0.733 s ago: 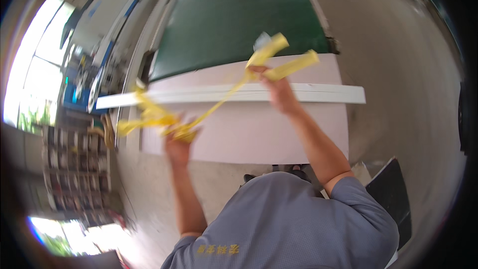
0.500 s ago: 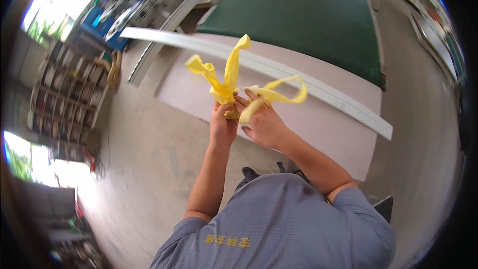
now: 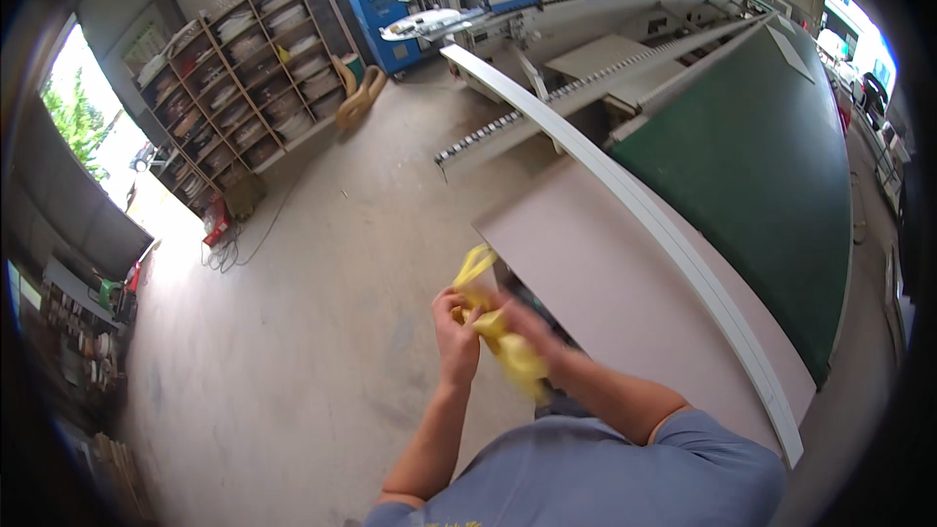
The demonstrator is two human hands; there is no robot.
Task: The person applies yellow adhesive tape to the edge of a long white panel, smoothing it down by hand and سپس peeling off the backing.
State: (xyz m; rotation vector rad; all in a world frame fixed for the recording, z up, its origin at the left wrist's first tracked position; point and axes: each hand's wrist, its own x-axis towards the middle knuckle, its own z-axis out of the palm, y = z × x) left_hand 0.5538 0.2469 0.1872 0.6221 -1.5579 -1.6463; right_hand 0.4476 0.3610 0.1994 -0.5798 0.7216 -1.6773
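Observation:
A crumpled yellow strip (image 3: 519,357), like soft tape or ribbon, is bunched between my two hands. My left hand (image 3: 458,340) is closed around part of it, with a loop standing up above the fingers. Close on the right, my right hand (image 3: 528,328) touches the same strip, but its fingers are smeared by motion. A blurred length of the strip dangles below the hands. Both hands are in front of my body, beside the left edge of a pale pinkish board (image 3: 595,268).
A long white profile (image 3: 630,197) lies across the board, its far end jutting past it. Beyond is a green-topped table (image 3: 752,166) beside a machine rail (image 3: 488,138). A blue cabinet (image 3: 377,20) and a compartment shelf (image 3: 256,68) stand far left; a cable (image 3: 256,247) lies on the floor.
My view has swung left, so the board now sits to the right of my hands. The yellow strip's raised ends have dropped, and part of it now hangs below the hands.

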